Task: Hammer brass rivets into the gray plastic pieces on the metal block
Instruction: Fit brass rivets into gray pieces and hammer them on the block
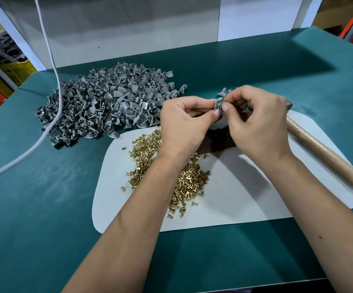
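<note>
My left hand (184,121) and my right hand (256,121) meet above the table and together pinch one gray plastic piece (217,103) between thumbs and fingertips. Whether a rivet sits in it I cannot tell. Beneath my hands lies the dark metal block (220,140), mostly hidden. A heap of brass rivets (184,178) is spread on the white mat (245,197), partly under my left forearm. A big pile of gray plastic pieces (107,102) lies at the left. The hammer's wooden handle (328,157) rests at the right, its head behind my right hand.
A white cable (50,123) runs down across the gray pile and off to the left over the green table (44,218). A few gray pieces (224,92) lie just beyond my hands. White panels stand at the back.
</note>
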Available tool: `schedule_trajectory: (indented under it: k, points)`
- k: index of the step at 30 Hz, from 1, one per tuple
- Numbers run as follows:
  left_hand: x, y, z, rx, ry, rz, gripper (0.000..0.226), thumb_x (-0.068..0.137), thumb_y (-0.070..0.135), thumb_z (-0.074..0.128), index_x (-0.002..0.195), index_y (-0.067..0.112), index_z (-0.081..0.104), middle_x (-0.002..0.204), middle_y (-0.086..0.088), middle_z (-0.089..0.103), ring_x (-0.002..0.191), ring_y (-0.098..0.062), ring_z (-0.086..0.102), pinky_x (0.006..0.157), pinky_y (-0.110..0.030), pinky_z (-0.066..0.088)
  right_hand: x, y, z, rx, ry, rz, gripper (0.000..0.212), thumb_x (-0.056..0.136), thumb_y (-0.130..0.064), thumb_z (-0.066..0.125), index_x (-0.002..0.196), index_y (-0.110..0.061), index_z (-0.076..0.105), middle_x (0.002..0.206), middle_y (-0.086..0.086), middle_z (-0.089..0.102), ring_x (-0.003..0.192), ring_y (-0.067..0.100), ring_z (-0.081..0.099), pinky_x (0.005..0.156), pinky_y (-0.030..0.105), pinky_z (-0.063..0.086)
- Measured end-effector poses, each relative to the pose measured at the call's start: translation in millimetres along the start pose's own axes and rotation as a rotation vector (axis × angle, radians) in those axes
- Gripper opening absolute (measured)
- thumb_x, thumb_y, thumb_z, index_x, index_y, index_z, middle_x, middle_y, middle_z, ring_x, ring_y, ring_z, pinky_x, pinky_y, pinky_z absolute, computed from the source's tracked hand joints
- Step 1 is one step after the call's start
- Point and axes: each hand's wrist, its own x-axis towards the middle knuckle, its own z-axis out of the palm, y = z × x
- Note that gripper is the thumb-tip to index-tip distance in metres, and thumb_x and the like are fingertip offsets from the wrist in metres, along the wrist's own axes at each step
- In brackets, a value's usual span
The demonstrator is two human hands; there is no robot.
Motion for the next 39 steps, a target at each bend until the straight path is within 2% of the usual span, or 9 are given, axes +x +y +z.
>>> schedule_trajectory:
  k: [5,10,12,15,19,24,30,35,39]
  points:
    - [-1.1,0.9,3.7,0.071,0.049,0.014,0.015,0.079,-0.011,0.078,0.091,-0.004,0.078,0.088,-0.015,0.078,0.085,-0.028,0.077,0.087,-0.042,0.062,-0.4,-3.6,0.9,-0.033,0.002,0.024,0.005,0.084,-0.012,0.069,0.081,-0.013,0.073,0.072,-0.006,0.067,0.065,0.008,0.058,0.068,0.005,0.038]
    - [-2.0,0.1,4.1,0.155,0.053,0.054,0.014,0.079,-0.01,0.079,0.085,0.002,0.079,0.084,-0.009,0.079,0.081,-0.02,0.078,0.081,-0.035,0.063,-0.2,-5.3,2.3,-0.055,-0.005,0.053,0.006,0.082,-0.011,0.07,0.079,-0.015,0.073,0.067,-0.013,0.061,0.056,0.002,0.054,0.065,0.001,0.035]
    - [-1.2,-1.8,2.9,0.198,0.042,0.083,0.014,0.078,-0.009,0.079,0.083,0.005,0.078,0.084,-0.008,0.078,0.08,-0.019,0.077,0.081,-0.035,0.063,-0.3,-4.4,2.1,-0.05,-0.011,0.068,0.006,0.081,-0.012,0.069,0.079,-0.017,0.073,0.065,-0.015,0.06,0.058,-0.007,0.055,0.064,0.001,0.035]
    - [0.7,-5.1,0.0,0.279,0.027,0.138,0.018,0.077,-0.007,0.081,0.081,0.01,0.077,0.085,-0.008,0.076,0.08,-0.018,0.077,0.082,-0.037,0.063,-0.1,-2.4,2.9,-0.027,-0.039,0.1,0.007,0.081,-0.012,0.069,0.078,-0.018,0.073,0.066,-0.019,0.06,0.062,-0.005,0.06,0.065,0.002,0.037]
    - [0.3,-5.8,1.4,0.315,0.02,0.172,0.018,0.074,-0.001,0.082,0.081,0.014,0.076,0.082,-0.004,0.077,0.075,-0.015,0.076,0.077,-0.041,0.065,1.3,-2.3,1.8,0.024,-0.051,0.122,0.007,0.083,-0.012,0.069,0.08,-0.015,0.074,0.069,-0.011,0.067,0.065,0.006,0.065,0.066,0.017,0.05]
    - [0.4,-3.5,1.4,0.274,0.031,0.172,0.027,0.074,-0.004,0.085,0.081,0.021,0.077,0.08,0.006,0.078,0.074,-0.008,0.076,0.077,-0.034,0.064,5.6,1.4,-5.5,0.077,-0.089,0.088,0.019,0.093,-0.016,0.061,0.082,-0.011,0.076,0.074,0.0,0.072,0.07,0.016,0.066,0.069,0.034,0.052]
    - [-1.8,-0.8,3.6,0.292,0.033,0.185,0.026,0.073,0.002,0.088,0.093,0.017,0.08,0.081,0.006,0.078,0.074,-0.007,0.075,0.075,-0.028,0.063,5.9,6.4,-8.4,0.107,-0.098,0.099,0.023,0.097,-0.017,0.057,0.084,-0.011,0.075,0.066,-0.008,0.066,0.059,0.017,0.06,0.06,0.042,0.05]
    - [-2.5,1.0,3.3,0.335,0.074,0.167,0.031,0.071,0.009,0.092,0.09,0.022,0.07,0.076,0.002,0.074,0.072,-0.01,0.074,0.073,-0.03,0.063,5.5,5.9,-9.2,0.103,-0.094,0.067,0.02,0.096,-0.018,0.06,0.085,-0.011,0.076,0.072,-0.003,0.07,0.065,0.015,0.063,0.065,0.038,0.051]
    - [-1.3,1.4,1.8,0.365,0.067,0.198,0.021,0.073,0.01,0.09,0.085,0.014,0.072,0.074,0.002,0.074,0.07,-0.012,0.073,0.07,-0.035,0.063,4.9,2.6,-10.8,0.04,-0.075,-0.033,0.008,0.089,-0.013,0.069,0.086,-0.01,0.076,0.081,0.0,0.073,0.077,0.014,0.067,0.073,0.027,0.053]
